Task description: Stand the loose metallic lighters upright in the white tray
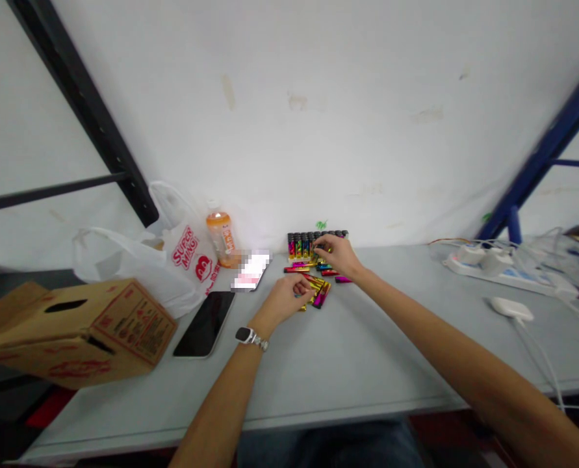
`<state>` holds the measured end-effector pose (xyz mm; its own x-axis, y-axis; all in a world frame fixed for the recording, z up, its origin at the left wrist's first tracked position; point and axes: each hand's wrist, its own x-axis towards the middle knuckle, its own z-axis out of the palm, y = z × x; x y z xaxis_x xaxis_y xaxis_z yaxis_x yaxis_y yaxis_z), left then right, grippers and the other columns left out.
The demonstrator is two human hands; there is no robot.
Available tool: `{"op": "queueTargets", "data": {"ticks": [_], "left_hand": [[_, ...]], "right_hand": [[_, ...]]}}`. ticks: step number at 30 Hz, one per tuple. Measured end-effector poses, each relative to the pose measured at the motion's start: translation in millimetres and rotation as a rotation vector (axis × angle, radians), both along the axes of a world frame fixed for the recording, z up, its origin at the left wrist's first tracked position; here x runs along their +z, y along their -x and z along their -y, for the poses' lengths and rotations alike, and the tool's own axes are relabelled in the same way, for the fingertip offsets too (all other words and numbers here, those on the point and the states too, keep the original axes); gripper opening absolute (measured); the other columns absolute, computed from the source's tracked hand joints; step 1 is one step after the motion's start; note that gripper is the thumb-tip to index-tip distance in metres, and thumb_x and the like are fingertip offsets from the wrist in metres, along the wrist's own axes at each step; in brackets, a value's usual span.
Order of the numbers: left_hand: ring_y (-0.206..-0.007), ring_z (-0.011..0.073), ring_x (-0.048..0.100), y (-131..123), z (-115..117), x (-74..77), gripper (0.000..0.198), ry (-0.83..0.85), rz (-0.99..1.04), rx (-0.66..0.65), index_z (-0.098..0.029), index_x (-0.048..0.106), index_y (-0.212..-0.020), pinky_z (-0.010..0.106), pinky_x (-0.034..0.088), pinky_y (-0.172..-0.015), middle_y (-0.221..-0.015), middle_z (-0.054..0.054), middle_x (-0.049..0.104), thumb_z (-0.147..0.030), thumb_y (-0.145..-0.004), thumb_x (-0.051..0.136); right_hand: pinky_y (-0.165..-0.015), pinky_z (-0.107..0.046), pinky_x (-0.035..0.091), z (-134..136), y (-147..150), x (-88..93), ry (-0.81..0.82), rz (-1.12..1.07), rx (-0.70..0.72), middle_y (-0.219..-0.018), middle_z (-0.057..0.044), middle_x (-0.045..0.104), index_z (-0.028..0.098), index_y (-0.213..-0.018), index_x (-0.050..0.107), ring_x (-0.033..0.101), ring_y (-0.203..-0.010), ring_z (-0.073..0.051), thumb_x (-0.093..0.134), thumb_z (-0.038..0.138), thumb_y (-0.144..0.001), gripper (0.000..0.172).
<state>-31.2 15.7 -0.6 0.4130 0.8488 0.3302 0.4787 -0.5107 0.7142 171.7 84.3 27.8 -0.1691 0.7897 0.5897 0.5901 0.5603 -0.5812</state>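
Lighters with black tops and shiny coloured bodies stand upright in rows in a tray point(295, 261) against the wall. In front of them is a loose pile of lighters point(322, 296), gold, red and magenta, lying flat on the table. My right hand point(340, 255) reaches over to the tray's front row, thumb and fingertips pinched on a lighter there, its body mostly hidden by the fingers. Beside the left end of the pile, my left hand point(289, 296) has curled, closed fingers; what they hold is too small to make out.
Left of my hands lie a dark-screened phone point(204, 325) and a lit phone point(253, 271). An orange drink bottle point(221, 234), a white plastic bag point(172, 273) and a cardboard box point(123, 325) stand further left. A power strip point(508, 273) and white charger point(512, 309) lie right.
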Motion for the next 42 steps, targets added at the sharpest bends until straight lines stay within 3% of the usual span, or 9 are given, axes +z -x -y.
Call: {"op": "queueTargets", "data": {"ticks": [6, 12, 17, 23, 28, 33, 36, 42], "left_hand": [[-0.079, 0.0174, 0.062, 4, -3, 0.2, 0.007, -0.078, -0.099, 0.013, -0.017, 0.071, -0.08, 0.029, 0.049, -0.076, -0.082, 0.004, 0.07, -0.024, -0.079, 0.071], [-0.085, 0.0195, 0.063, 5, -7, -4.9, 0.007, -0.084, -0.14, 0.033, -0.017, 0.071, -0.08, 0.031, 0.049, -0.08, -0.087, 0.005, 0.07, -0.023, -0.078, 0.073], [-0.086, 0.0205, 0.063, 6, -8, -5.8, 0.006, -0.097, -0.154, 0.037, -0.017, 0.071, -0.078, 0.032, 0.048, -0.082, -0.085, 0.005, 0.07, -0.023, -0.079, 0.073], [-0.084, 0.0199, 0.062, 8, -10, -9.0, 0.009, -0.083, -0.154, 0.065, -0.017, 0.072, -0.08, 0.031, 0.047, -0.078, -0.084, 0.006, 0.07, -0.026, -0.081, 0.07], [-0.085, 0.0195, 0.061, 10, -11, -10.2, 0.009, -0.076, -0.162, 0.07, -0.017, 0.071, -0.08, 0.031, 0.046, -0.078, -0.086, 0.006, 0.071, -0.025, -0.081, 0.069], [-0.083, 0.0189, 0.061, 11, -10, -5.5, 0.009, -0.074, -0.181, 0.081, -0.017, 0.072, -0.079, 0.03, 0.046, -0.078, -0.084, 0.005, 0.071, -0.021, -0.083, 0.065], [-0.082, 0.0184, 0.061, 12, -12, -6.1, 0.01, -0.091, -0.18, 0.099, -0.017, 0.072, -0.079, 0.029, 0.045, -0.076, -0.084, 0.005, 0.071, -0.018, -0.084, 0.063], [-0.08, 0.0178, 0.061, 16, -15, -10.3, 0.011, -0.113, -0.186, 0.139, -0.018, 0.071, -0.079, 0.028, 0.045, -0.075, -0.084, 0.005, 0.07, -0.017, -0.084, 0.062]], "right_hand": [[-0.064, -0.026, 0.041, -25, 1, 11.7, 0.012, 0.192, -0.033, -0.07, -0.001, 0.067, 0.015, -0.091, 0.068, 0.058, -0.063, -0.015, 0.068, 0.014, -0.081, 0.01], [-0.066, -0.025, 0.04, -37, 2, 9.4, 0.058, 0.253, 0.007, -0.068, 0.0, 0.066, 0.016, -0.077, 0.067, 0.057, -0.064, -0.014, 0.068, 0.01, -0.078, 0.006], [-0.069, -0.026, 0.042, -42, 1, 16.1, 0.08, 0.351, 0.0, -0.072, -0.001, 0.066, 0.015, -0.077, 0.072, 0.059, -0.069, -0.015, 0.067, 0.011, -0.08, 0.007], [-0.08, -0.03, 0.046, -29, 2, 19.0, -0.006, 0.541, -0.166, -0.112, -0.009, 0.058, 0.02, -0.095, 0.078, 0.062, -0.087, -0.019, 0.063, 0.028, -0.089, 0.018], [-0.094, -0.035, 0.044, -19, 5, 18.3, 0.032, 0.597, -0.21, -0.114, -0.011, 0.055, 0.022, -0.114, 0.076, 0.061, -0.101, -0.024, 0.06, 0.027, -0.091, 0.028], [-0.097, -0.038, 0.042, -2, 11, 17.1, 0.051, 0.616, -0.219, -0.122, -0.015, 0.056, 0.02, -0.129, 0.066, 0.06, -0.11, -0.027, 0.056, 0.032, -0.094, 0.038], [-0.09, -0.033, 0.046, 13, 18, 11.9, 0.095, 0.631, -0.18, -0.12, -0.013, 0.061, 0.019, -0.121, 0.068, 0.064, -0.101, -0.024, 0.052, 0.035, -0.095, 0.034], [-0.076, -0.026, 0.048, 19, 30, 12.2, 0.376, 0.81, -0.036, -0.102, -0.011, 0.075, 0.019, -0.098, 0.077, 0.069, -0.097, -0.025, 0.065, 0.037, -0.085, 0.026]]}}
